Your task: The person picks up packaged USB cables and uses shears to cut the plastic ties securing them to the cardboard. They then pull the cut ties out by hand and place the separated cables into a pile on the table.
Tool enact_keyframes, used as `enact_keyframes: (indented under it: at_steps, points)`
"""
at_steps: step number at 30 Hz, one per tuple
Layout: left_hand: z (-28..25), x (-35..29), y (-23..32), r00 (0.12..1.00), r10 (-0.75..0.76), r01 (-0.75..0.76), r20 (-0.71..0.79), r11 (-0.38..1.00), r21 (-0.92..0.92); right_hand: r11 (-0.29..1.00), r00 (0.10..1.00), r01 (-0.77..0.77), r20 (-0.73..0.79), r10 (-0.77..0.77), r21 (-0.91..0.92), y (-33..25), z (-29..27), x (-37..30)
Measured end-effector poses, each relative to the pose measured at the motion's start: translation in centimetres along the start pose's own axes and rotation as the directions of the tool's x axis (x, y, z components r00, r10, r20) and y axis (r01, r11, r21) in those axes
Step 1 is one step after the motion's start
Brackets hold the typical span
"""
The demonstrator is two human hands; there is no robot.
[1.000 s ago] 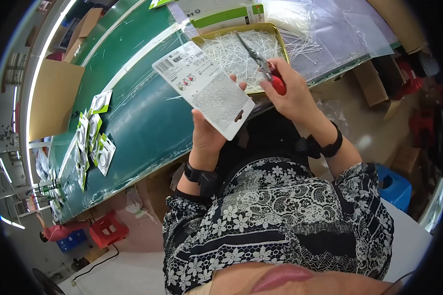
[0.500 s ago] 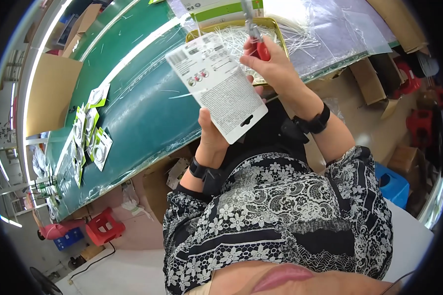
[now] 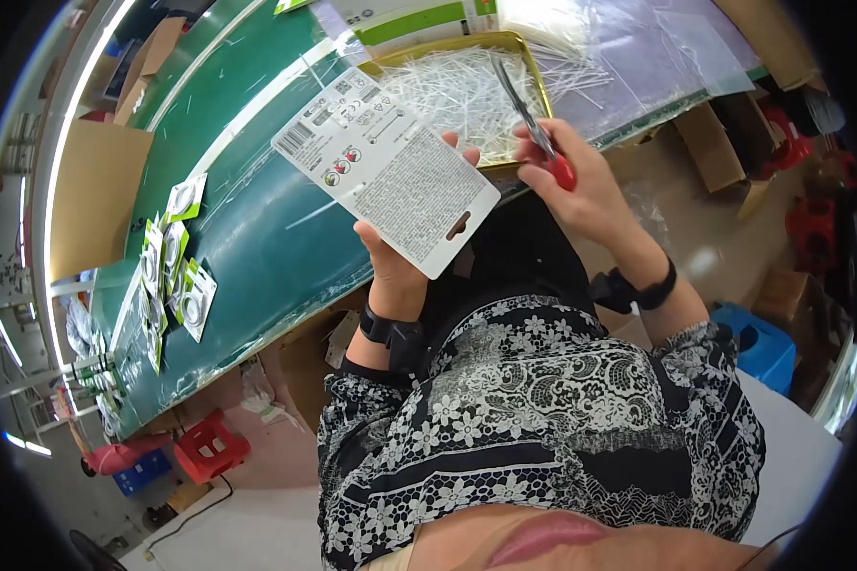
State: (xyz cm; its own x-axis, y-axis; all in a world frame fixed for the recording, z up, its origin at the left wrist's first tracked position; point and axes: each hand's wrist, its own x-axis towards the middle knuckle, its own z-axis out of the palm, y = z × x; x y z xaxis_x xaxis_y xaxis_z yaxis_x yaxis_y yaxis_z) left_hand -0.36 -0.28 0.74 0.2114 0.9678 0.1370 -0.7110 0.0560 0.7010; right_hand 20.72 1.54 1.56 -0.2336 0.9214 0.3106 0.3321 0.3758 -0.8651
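Note:
My left hand [image 3: 398,281] grips a white package card [image 3: 390,181], thumb at its near left edge and fingers behind it. The card's printed back, with a slotted hang hole at the near end, faces up; its front is hidden. In my right hand [image 3: 586,181] is a pair of red-handled scissors [image 3: 533,128], blades pointing away. The blades are apart from the card, over the near right part of a gold-rimmed tray [image 3: 543,90]. Many thin white plastic strips [image 3: 457,90] fill that tray.
Several packaged white coils on cards [image 3: 173,249] lie piled at the left of the green tabletop [image 3: 286,181]. More white strips [image 3: 581,76] rest right of the tray. A cardboard box [image 3: 100,190] stands at the left, a blue stool [image 3: 754,347] at the lower right.
The card has moved left, away from my right hand. My right hand has drawn back toward me and to the right, lowering the scissors beside the tray.

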Motion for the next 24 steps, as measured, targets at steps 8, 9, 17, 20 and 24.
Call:
enact_keyframes:
  at_steps: [8,9,17,20,24]
  points:
    - [-0.8,-0.2,-2.1,0.987,-0.113,0.116,0.112,0.993,-0.018,0.725,0.94,-0.29,0.041,0.34,0.624,-1.6,2.1,4.7]
    - [-0.9,-0.1,-2.3,0.987,-0.117,0.12,0.111,0.993,-0.019,0.77,0.946,-0.271,0.012,0.324,0.578,-1.5,2.2,4.8]
    - [-1.4,-0.7,-3.8,0.981,-0.191,0.192,-0.026,0.98,0.051,0.963,0.993,0.082,-0.108,-0.056,0.257,-1.2,4.0,3.9]
    - [-1.1,-0.7,-2.9,0.992,-0.126,0.125,0.01,0.988,0.089,0.944,0.992,0.107,-0.104,-0.078,0.313,-1.9,3.0,4.7]
    - [0.2,0.2,-1.6,0.989,-0.136,0.141,0.053,0.983,-0.12,0.938,0.969,0.07,-0.247,0.017,0.339,-0.3,-1.3,5.7]
